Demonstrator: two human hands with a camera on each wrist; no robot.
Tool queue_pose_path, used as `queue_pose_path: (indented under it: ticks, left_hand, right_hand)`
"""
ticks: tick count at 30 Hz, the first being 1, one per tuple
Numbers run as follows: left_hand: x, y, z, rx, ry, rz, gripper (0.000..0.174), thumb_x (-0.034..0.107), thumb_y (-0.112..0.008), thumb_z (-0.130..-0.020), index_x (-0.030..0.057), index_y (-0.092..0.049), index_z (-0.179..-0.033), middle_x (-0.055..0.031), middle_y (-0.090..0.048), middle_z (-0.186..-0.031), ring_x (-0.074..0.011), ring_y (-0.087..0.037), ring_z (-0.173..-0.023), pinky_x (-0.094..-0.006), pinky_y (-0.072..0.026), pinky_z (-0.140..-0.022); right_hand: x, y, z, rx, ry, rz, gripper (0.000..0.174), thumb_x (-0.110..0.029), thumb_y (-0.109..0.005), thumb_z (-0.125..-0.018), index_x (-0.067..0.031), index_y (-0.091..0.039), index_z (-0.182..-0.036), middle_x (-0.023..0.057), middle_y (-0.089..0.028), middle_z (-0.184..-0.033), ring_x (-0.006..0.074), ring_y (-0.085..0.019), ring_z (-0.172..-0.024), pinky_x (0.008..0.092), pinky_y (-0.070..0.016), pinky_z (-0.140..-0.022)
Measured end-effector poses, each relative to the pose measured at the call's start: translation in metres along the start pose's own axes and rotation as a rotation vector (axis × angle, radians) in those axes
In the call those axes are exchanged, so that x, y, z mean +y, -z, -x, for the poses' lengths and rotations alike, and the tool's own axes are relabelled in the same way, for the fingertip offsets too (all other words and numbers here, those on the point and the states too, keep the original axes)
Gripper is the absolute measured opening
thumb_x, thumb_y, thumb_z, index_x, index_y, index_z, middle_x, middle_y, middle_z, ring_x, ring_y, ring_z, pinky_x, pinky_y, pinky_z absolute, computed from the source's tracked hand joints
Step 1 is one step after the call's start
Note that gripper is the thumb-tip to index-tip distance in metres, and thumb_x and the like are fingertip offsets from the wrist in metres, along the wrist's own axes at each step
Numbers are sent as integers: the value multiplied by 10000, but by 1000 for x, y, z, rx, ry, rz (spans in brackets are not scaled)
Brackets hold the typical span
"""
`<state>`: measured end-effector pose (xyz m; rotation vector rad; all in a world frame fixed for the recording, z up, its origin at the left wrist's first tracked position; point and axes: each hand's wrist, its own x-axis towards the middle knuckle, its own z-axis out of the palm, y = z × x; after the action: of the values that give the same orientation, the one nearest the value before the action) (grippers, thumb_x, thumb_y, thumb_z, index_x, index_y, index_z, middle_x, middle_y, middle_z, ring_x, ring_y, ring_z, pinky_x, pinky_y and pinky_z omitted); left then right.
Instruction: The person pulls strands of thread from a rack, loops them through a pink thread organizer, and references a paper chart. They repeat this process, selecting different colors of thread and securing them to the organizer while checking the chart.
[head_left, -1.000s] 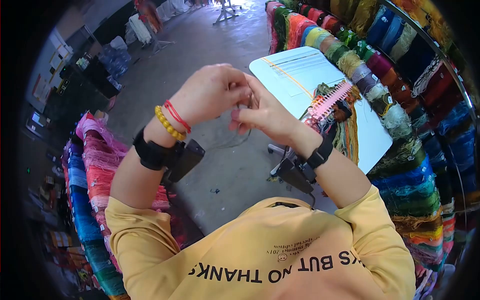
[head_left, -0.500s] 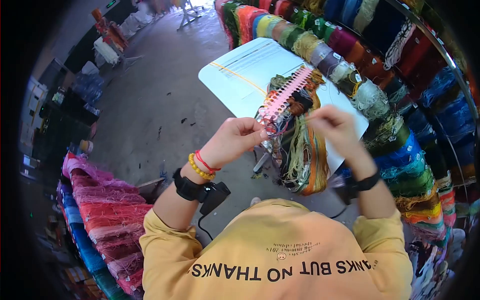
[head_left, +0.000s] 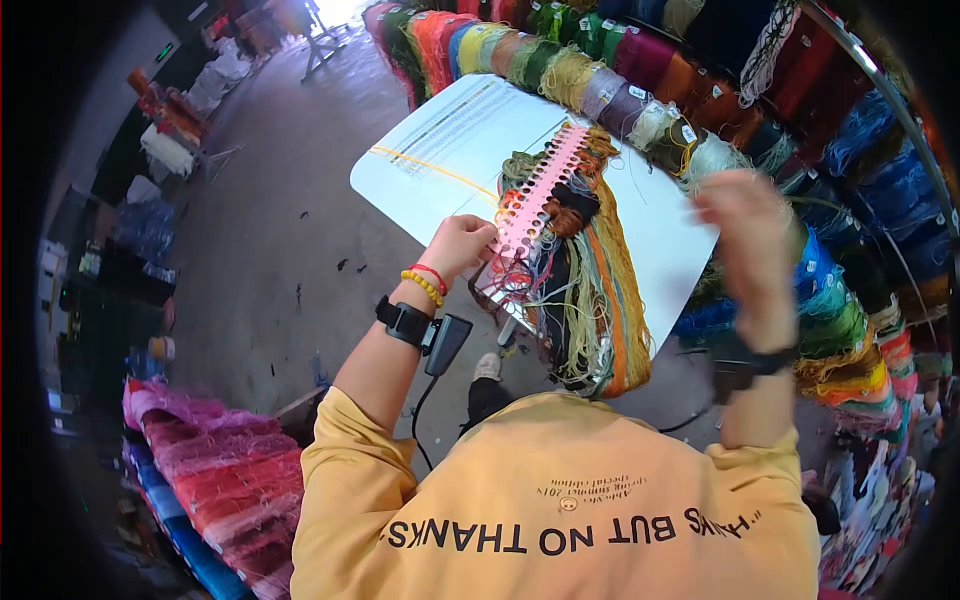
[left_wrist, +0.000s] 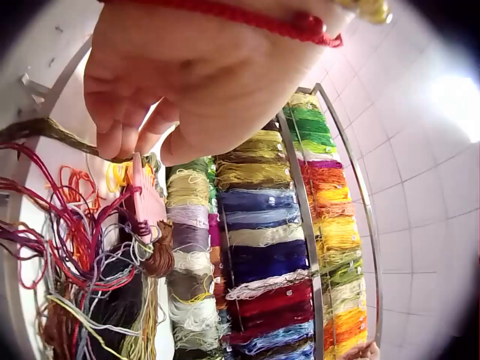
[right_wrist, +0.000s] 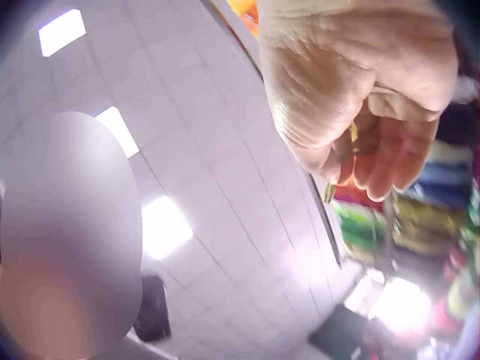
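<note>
In the head view my left hand (head_left: 465, 243) is at the left end of a pink thread organizer card (head_left: 545, 190) with holes along its edges. Its thumb and fingers pinch a dark olive thread strand (left_wrist: 64, 133), which trails left in the left wrist view. From the card hang thread bundles (head_left: 615, 310) in black, cream, orange and ochre, over the table's near edge. Raised and blurred, my right hand (head_left: 748, 245) is apart from the card to the right. Between its thumb and curled fingers a short olive thread end (right_wrist: 328, 193) sticks out.
A white table (head_left: 670, 225) carries a printed sheet (head_left: 485, 120) and an orange-yellow strand (head_left: 430, 168). Racks of coloured skeins (head_left: 610, 95) stand along the right and back. Another rack of pink and red skeins (head_left: 225, 465) is at lower left.
My hands, together at first, have parted. The right hand has swung far to the right; the left hand has come down beside the card. The head view has turned toward the table.
</note>
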<state>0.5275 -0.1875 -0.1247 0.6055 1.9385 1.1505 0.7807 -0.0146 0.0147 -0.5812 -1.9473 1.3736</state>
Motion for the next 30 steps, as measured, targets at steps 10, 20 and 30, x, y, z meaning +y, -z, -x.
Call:
queue_pose_path:
  ticks: [10, 20, 30]
  left_hand:
    - [-4, 22, -16, -390, 93, 334, 233, 129, -485, -881, 15, -553, -1073, -36, -627, -741, -76, -585, -583, -183, -444, -510]
    - [-7, 29, -19, -514, -2, 232, 250, 116, -509, -877, -6, -508, -1096, -54, -624, -814, -104, -623, -688, -190, -474, -570]
    - [-15, 40, -13, -588, 299, 622, 186, 96, -471, -896, -28, -506, -1029, -145, -623, -931, -206, -642, -848, -245, -536, -673]
  right_hand:
    - [110, -164, -3, -183, -220, 171, 115, -96, -560, -815, 15, -575, -838, 32, -609, -751, 84, -587, -662, 220, -466, -599]
    - [86, -179, 15, -5, -250, 349, 125, -114, -604, -731, 2, -584, -771, 98, -600, -697, 152, -583, -569, 268, -461, -541]
    - [82, -195, 17, 20, -146, 483, 87, -106, -601, -728, -33, -559, -751, 115, -578, -702, 242, -581, -565, 332, -456, -522]
